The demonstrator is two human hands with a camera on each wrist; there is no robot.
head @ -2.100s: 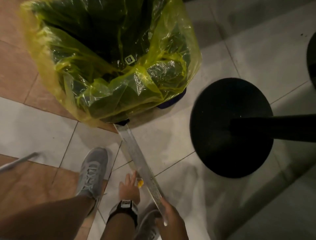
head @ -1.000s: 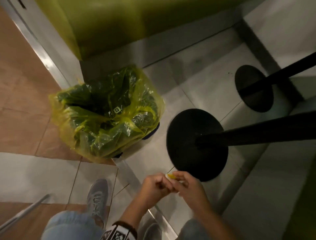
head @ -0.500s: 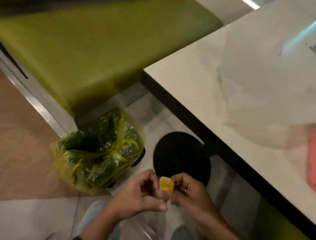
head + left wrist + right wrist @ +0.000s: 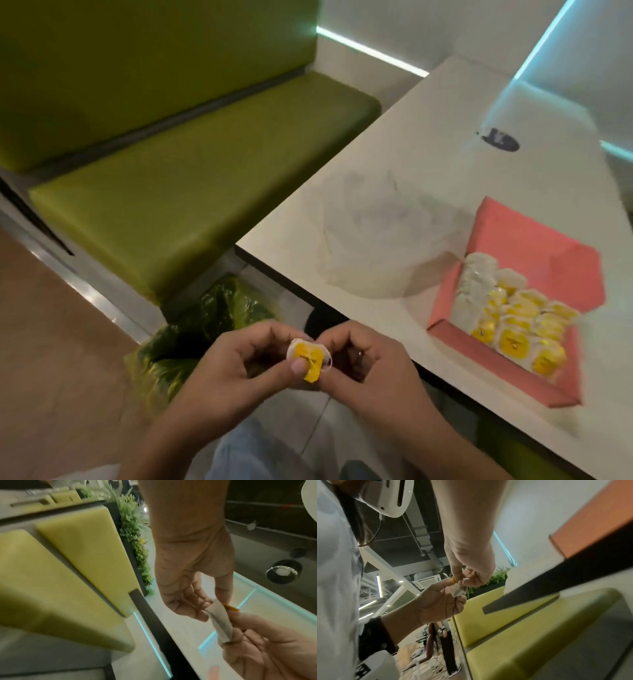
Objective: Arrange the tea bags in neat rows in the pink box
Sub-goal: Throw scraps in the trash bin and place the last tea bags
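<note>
A single tea bag, white with a yellow tag on its face, was held in the air just off the near left edge of the table, between both hands and above the person's lap. The left hand pinched it from the left, the thumb lying across the lower part of the tag and the fingers curled behind. The right hand pinched its right edge, fingers curled in; a ring showed on one finger. In the left wrist view the bag hung as a white pouch between the two sets of fingertips.

To the right, the pink box sat open on the table's near right part, with rows of tea bags packed along its near side. Left of the table stood a green bench, and a yellow-green plastic bag lay on the floor below the hands.
</note>
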